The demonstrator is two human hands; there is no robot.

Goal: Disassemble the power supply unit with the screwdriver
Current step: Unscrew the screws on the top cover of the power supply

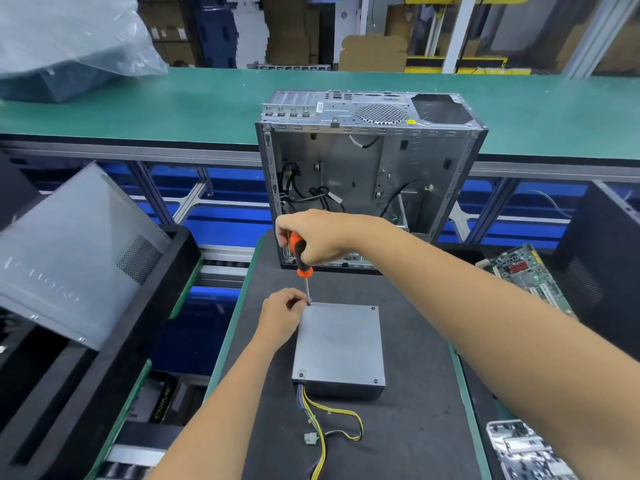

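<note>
Warehouse workstation, cardboard boxes and shelving far back, green conveyor running left-right across the far side. Near centre, a dark mat covers a green-edged desk.

PSU lies flat on the mat, centre of view, grey lid up. Long axis runs near-far. Cable end faces near: wires, yellow and purple, spill out of the near left corner and loop on the mat, ending in a white plug. Screws show at the far right, near left and near right lid corners.

Right hand grips the screwdriver, fingers curled round the orange-black handle. Tool stands close to upright, handle up and tilted slightly left, shaft pointing down, tip on the far left corner of the PSU lid. Left hand sits just left of that corner, fingertips pinched at the shaft tip; whether it holds the shaft or a screw, cannot tell.

Open PC case stands just beyond the PSU, at the far end of the mat, open side facing the camera, black cables loose inside, fan grille and empty PSU bay on top.

Left: grey side panel tilted across a black bin. Far left on the conveyor: something bagged in clear plastic. Right: green motherboard at the desk edge, and metal parts near right, blurred.
</note>
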